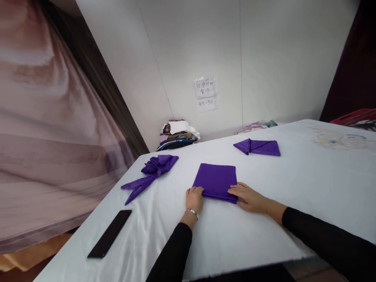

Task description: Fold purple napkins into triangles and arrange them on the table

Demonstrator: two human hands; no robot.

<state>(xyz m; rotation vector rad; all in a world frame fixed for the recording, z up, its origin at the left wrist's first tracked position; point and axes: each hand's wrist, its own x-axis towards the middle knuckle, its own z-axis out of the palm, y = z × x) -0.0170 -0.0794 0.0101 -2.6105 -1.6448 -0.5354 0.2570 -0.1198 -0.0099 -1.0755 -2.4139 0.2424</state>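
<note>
A purple cloth napkin (217,178), folded into a flat square of several layers, lies on the white-covered table in front of me. My left hand (195,199) is at its near left corner, with the fingers closed over the edge. At the near right corner, my right hand (248,196) has its fingers on top of the cloth and the thumb by the near edge, gripping the corner. The fingertips are partly hidden against the fabric. To the left lies a purple cloth folded like a flower with two tails (157,169). Behind on the right is a purple cloth folded into an arrow-like shape (261,147).
A dark flat phone-like slab (110,234) lies at the table's near left. Past the far edge, a pile of folded clothes (178,135) stands against the wall, below a handwritten paper sign (205,94). A pink curtain (53,129) hangs along the left side.
</note>
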